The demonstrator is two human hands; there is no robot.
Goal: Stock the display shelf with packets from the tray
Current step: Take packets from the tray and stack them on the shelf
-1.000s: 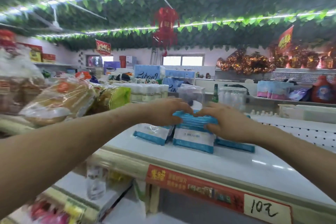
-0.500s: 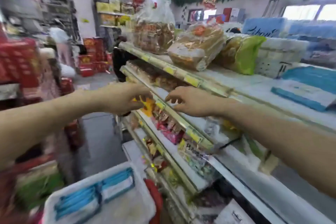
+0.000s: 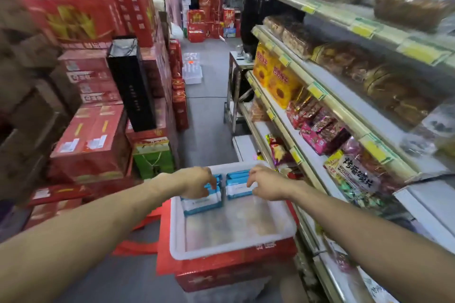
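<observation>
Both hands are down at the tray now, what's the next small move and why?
Probably close each hand on a packet and lift. The left hand and right hand already rest on the blue-and-white packets at the far end of the white tray; nothing is lifted yet.

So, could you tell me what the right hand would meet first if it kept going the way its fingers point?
Most likely the right-hand stack of blue and white packets in the white tray; the right hand already looks at or on it, though depth is unclear.
</observation>
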